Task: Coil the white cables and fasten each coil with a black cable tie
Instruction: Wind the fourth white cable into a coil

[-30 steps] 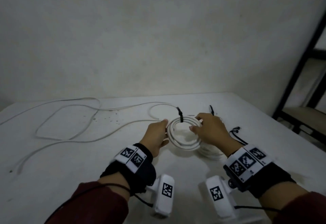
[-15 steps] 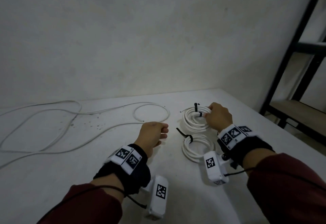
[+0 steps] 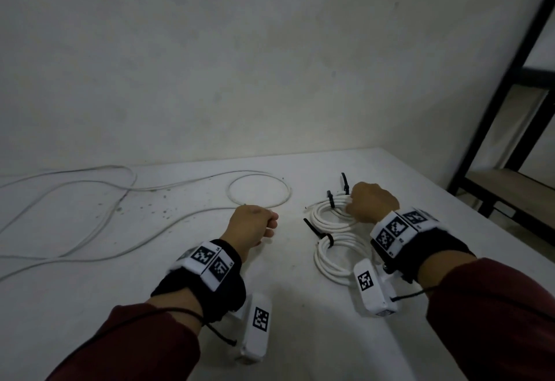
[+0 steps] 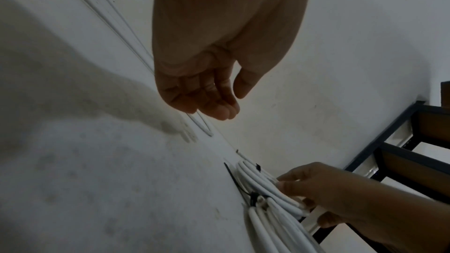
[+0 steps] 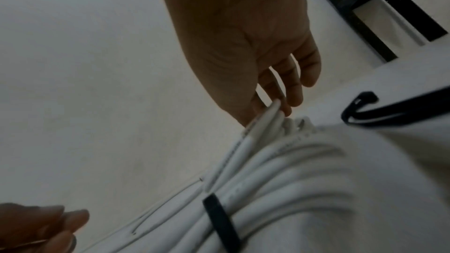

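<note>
Two tied white cable coils lie side by side at the right of the table (image 3: 300,335). My right hand (image 3: 369,203) grips the far coil (image 3: 327,218), pinching its strands between thumb and fingers (image 5: 292,99). A black cable tie (image 3: 330,199) wraps that coil. The near coil (image 3: 327,263) carries its own black tie (image 3: 329,239). My left hand (image 3: 252,224) hovers left of the coils, fingers loosely curled round nothing (image 4: 214,103). A long loose white cable (image 3: 120,224) sprawls over the left of the table and ends in a loop (image 3: 258,191).
Spare black cable ties (image 5: 389,111) lie just beyond the far coil. A black metal shelf frame (image 3: 495,110) stands off the table's right edge. A bare wall runs along the table's back edge.
A second ago both hands held the coil at the table's middle. The left hand let go; the right hand carried it rightward, beside the other tied coil.
</note>
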